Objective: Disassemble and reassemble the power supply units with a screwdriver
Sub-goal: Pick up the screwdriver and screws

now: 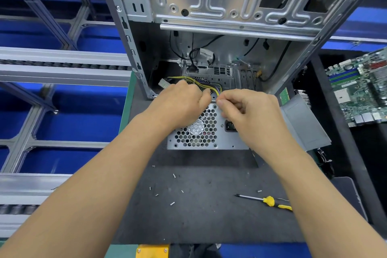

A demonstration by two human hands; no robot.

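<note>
Power supply unit vent face toward camera, cables toward case; hands curled on wires

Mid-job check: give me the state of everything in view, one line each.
Grey metal power supply unit: out of the case, lying on the mat.
Silver computer case: open, empty.
Yellow-handled screwdriver: lying unused on the mat.
Small loose screws: scattered on the mat.
Yellow cable bundle: gathered at both hands.
Left hand: closed on cables.
Right hand: closed on cables.

one screwdriver, one motherboard
</note>
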